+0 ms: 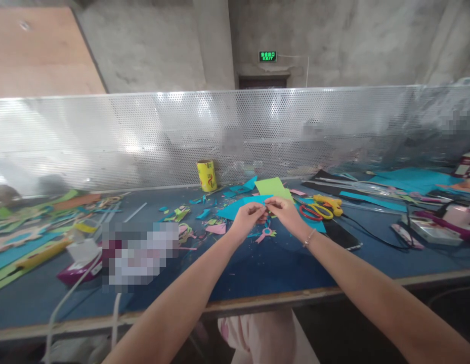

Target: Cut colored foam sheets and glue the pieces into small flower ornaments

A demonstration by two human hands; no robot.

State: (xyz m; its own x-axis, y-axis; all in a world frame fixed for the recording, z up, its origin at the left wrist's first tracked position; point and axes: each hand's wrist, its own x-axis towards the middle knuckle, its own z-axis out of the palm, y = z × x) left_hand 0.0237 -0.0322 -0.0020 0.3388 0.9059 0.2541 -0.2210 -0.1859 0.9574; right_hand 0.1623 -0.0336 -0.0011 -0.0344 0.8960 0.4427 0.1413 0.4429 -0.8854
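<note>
My left hand (250,217) and my right hand (284,210) meet over the middle of the table, fingertips pinched close together. What they hold between them is too small and blurred to make out. Behind them lie a sheet of blue paper (229,210) and a light green sheet (272,187). Just below the fingers, a small pink paper rosette with ribbon tails (265,233) rests on the tabletop. To the right of my right hand are scissors with red handles (309,213) and a yellow glue gun (329,202).
A dark phone (343,236) lies at the right, beside the glue gun's black cable. Paper scraps (215,229) litter the blue table (235,275). A yellow tape roll (207,176) stands before the perforated metal divider (162,136). Power strips (81,270) and cords occupy the left.
</note>
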